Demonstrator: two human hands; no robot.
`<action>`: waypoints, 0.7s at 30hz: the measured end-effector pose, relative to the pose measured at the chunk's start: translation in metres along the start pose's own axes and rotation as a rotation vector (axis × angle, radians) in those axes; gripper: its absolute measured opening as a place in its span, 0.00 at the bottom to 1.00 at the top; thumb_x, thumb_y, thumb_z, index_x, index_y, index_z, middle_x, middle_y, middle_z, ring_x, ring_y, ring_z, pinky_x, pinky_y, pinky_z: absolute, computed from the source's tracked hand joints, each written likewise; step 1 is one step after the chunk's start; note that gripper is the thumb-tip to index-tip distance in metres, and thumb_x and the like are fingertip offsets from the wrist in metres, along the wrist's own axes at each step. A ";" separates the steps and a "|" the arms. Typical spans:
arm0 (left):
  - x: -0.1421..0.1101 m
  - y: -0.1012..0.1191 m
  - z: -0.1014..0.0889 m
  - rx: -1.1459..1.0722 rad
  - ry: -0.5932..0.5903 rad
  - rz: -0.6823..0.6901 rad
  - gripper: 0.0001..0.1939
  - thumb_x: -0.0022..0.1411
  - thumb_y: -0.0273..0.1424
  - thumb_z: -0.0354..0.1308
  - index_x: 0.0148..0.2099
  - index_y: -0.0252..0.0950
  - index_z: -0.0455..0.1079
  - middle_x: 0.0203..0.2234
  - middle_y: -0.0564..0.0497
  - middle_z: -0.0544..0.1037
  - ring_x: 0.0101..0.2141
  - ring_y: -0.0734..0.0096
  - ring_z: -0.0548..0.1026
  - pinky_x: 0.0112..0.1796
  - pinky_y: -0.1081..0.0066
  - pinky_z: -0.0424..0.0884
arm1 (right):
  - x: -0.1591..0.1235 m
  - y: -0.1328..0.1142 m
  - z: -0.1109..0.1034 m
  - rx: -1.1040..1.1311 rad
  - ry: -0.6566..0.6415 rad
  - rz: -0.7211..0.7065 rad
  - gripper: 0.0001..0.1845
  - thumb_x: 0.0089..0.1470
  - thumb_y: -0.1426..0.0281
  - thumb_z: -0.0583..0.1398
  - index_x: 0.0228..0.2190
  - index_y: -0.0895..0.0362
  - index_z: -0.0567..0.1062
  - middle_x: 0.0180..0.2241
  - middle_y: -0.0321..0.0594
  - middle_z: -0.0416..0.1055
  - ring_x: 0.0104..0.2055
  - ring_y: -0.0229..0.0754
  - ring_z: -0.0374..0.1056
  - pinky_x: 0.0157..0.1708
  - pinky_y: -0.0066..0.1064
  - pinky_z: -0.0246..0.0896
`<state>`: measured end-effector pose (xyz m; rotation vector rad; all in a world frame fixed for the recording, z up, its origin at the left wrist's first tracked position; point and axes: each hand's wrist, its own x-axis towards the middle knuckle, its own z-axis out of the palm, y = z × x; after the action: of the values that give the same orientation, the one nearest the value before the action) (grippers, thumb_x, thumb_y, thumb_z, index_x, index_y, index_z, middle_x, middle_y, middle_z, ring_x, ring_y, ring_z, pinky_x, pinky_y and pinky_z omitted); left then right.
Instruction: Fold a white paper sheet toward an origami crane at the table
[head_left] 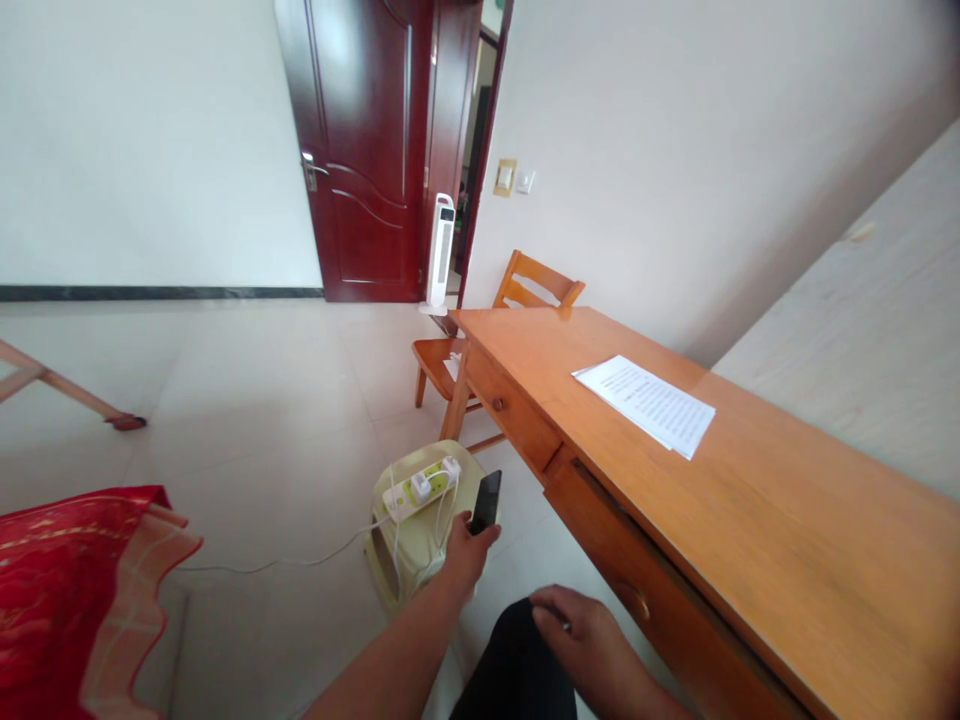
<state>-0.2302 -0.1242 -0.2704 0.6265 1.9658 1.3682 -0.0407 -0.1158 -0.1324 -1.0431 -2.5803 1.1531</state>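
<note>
My left hand (466, 555) is closed around a black smartphone (487, 502), held over a cream plastic stool (409, 462). On the stool lies a white and green power strip (421, 488) with white plugs in it and white cables hanging from them. My right hand (589, 640) rests on my knee in dark trousers (517, 665), its fingers laid loosely over the cloth with nothing visible in them.
To the right stands a wooden table (787, 480) bearing printed sheets (649, 400); one drawer (637, 550) is slightly pulled out. Beyond it are a wooden chair (435, 355), a white tower fan (441, 255) and a dark red door (367, 150). Red bedding (67, 590) hangs at lower left.
</note>
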 end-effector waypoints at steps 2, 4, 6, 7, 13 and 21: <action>-0.020 0.002 -0.004 -0.087 0.005 -0.003 0.27 0.66 0.38 0.53 0.63 0.32 0.53 0.50 0.39 0.75 0.47 0.65 0.77 0.45 0.67 0.72 | 0.008 -0.006 0.002 0.077 0.022 0.010 0.18 0.60 0.61 0.53 0.40 0.54 0.80 0.38 0.41 0.79 0.44 0.47 0.74 0.46 0.35 0.66; -0.040 0.006 -0.010 -0.142 0.011 0.005 0.27 0.67 0.39 0.53 0.63 0.33 0.52 0.54 0.39 0.73 0.50 0.66 0.75 0.48 0.68 0.72 | 0.016 -0.013 0.005 0.167 0.048 0.030 0.20 0.59 0.59 0.54 0.44 0.55 0.79 0.41 0.43 0.79 0.46 0.48 0.73 0.48 0.37 0.66; -0.059 0.013 -0.017 -0.232 0.006 0.038 0.28 0.66 0.40 0.55 0.63 0.36 0.53 0.56 0.40 0.71 0.54 0.64 0.72 0.51 0.67 0.70 | 0.023 -0.019 0.006 0.305 0.081 0.087 0.22 0.59 0.57 0.55 0.47 0.56 0.78 0.45 0.45 0.78 0.48 0.49 0.73 0.48 0.39 0.67; -0.067 0.017 -0.020 -0.255 0.008 0.068 0.29 0.65 0.41 0.56 0.63 0.37 0.54 0.58 0.40 0.70 0.57 0.62 0.70 0.53 0.66 0.69 | 0.027 -0.023 0.006 0.385 0.100 0.124 0.23 0.58 0.56 0.55 0.48 0.56 0.78 0.48 0.46 0.77 0.49 0.49 0.72 0.47 0.39 0.68; -0.102 0.044 -0.025 -0.295 -0.090 0.202 0.34 0.61 0.39 0.60 0.65 0.41 0.53 0.61 0.43 0.67 0.60 0.59 0.66 0.57 0.61 0.66 | 0.033 -0.042 -0.004 0.893 0.190 0.216 0.25 0.53 0.57 0.62 0.49 0.58 0.77 0.53 0.49 0.73 0.55 0.52 0.68 0.47 0.39 0.69; -0.126 0.065 -0.024 -0.367 -0.105 0.323 0.34 0.59 0.36 0.62 0.65 0.38 0.58 0.60 0.42 0.67 0.60 0.54 0.65 0.59 0.56 0.61 | 0.019 -0.054 -0.012 1.126 0.163 0.158 0.15 0.53 0.61 0.65 0.39 0.58 0.81 0.43 0.47 0.78 0.46 0.50 0.72 0.42 0.37 0.67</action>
<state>-0.1619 -0.2052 -0.1728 0.8413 1.5201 1.7967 -0.0796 -0.1215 -0.0891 -0.9378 -1.2992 2.0263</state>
